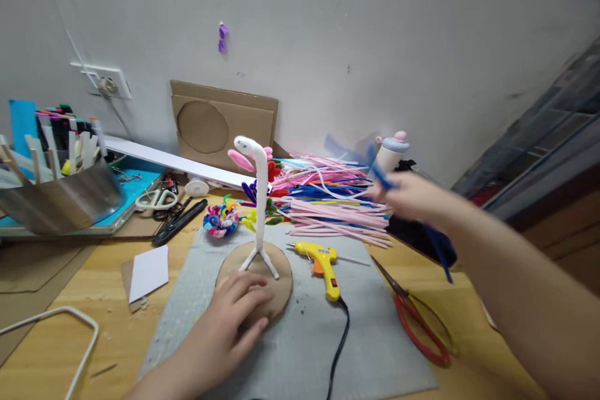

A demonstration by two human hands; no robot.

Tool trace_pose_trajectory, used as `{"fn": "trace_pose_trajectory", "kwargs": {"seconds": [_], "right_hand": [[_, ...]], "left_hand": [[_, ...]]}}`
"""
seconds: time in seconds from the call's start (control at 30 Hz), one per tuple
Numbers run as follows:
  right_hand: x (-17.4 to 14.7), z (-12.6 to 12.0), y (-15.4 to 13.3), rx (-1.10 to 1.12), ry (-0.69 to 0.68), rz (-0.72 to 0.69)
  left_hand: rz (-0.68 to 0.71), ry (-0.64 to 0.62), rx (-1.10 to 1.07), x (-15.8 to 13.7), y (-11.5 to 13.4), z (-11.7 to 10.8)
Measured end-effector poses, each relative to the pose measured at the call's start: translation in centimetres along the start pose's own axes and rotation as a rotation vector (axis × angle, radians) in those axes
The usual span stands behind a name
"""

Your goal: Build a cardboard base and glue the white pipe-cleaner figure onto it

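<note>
My left hand [239, 315] rests on a round cardboard base [279, 290], fingers loosely spread, holding nothing. From that base rises a white fuzzy stem [260, 206], bent over at the top and standing on splayed legs. My right hand [402, 195] is raised at the right, its fingers closed on a dark blue pipe cleaner [382, 176] that is smeared by motion. Its far end hangs below the wrist. Just left of that hand lies a heap of pink, white and blue pipe cleaners [335, 209]. A yellow glue gun [323, 257] lies right of the base.
Red-handled scissors [422, 331] lie at the right edge of the grey mat [375, 350]. Behind the stem are colourful pipe-cleaner pieces [221, 219] and propped cardboard [250, 115]. A metal holder [70, 203] with pens stands left. A white bottle [390, 153] stands at the back.
</note>
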State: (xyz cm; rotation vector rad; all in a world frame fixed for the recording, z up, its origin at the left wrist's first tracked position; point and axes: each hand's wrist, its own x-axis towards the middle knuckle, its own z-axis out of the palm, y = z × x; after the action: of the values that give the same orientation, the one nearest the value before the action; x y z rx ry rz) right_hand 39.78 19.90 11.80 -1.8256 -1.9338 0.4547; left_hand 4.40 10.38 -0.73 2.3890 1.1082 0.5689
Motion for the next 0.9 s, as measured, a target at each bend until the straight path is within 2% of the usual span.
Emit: {"fn": "trace_pose_trajectory", "kwargs": {"seconds": [0.03, 0.1, 0.13, 0.2, 0.27, 0.33, 0.47, 0.57, 0.73, 0.9], "right_hand": [[-2.0, 2.5, -0.1, -0.022, -0.185, -0.084], [-5.6, 7.3, -0.1, -0.01, -0.302, -0.154], [-7.1, 9.4, 0.0, -0.013, -0.337, -0.214], [-9.2, 12.3, 0.2, -0.059, -0.392, -0.206], [-10.7, 13.4, 0.3, -0.045, -0.373, -0.146], [-12.0, 13.3, 0.1, 0.081, -0.382, -0.083], [-15.3, 12.7, -1.2, 0.527, -0.515, 0.008], [-17.9, 12.9, -2.2, 0.731, -0.546, 0.067], [-20.6, 11.3, -1.2, 0.664, -0.399, 0.091], [-22.0, 8.6, 0.6, 0.661, -0.25, 0.145]], "left_hand": [[0.015, -0.01, -0.013, 0.0, 0.5, 0.0], [0.044, -0.063, -0.038, 0.1, 2.0, 0.3], [0.055, -0.104, -0.054, 0.1, 2.8, 0.6], [0.045, -0.164, -0.102, 0.2, 4.4, 1.6], [-0.022, -0.178, -0.19, 0.3, 5.7, 3.0], [-0.128, -0.169, -0.291, 0.3, 6.6, 4.5], [-0.344, -0.117, -0.454, 0.3, 7.8, 6.6], [-0.365, -0.074, -0.494, 0.1, 8.4, 6.7], [-0.43, -0.118, -0.078, 0.2, 9.3, 6.3], [-0.361, -0.177, 0.176, 1.3, 10.1, 7.3]]}}
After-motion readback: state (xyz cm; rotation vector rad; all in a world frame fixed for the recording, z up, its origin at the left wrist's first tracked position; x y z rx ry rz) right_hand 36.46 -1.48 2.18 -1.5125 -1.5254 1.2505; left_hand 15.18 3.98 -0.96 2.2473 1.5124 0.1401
